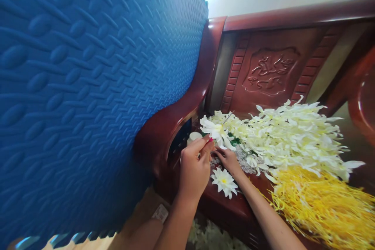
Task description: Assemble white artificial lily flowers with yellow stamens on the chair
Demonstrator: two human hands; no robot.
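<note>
My left hand (pixel 195 166) is closed in a pinch around a white artificial flower (pixel 216 129), whose petals spread above the fingertips. A thin stem or spike sticks up from the flower, and a small pink spot shows at the fingertips. Just to the right, my right hand (pixel 229 160) reaches down to a pile of small clear plastic pieces (pixel 245 159) on the bench seat. Its fingertips are drawn together, and what they grip is too small to make out. Below the hands lies a white flower with a yellow centre (pixel 224 182).
A big heap of white petals (pixel 295 136) lies on the dark red wooden bench (pixel 231 207), with yellow strands (pixel 325 203) in front. A white roll (pixel 194 137) stands by the armrest. Blue textured foam matting (pixel 96 86) rises at the left. More white petals show below the seat.
</note>
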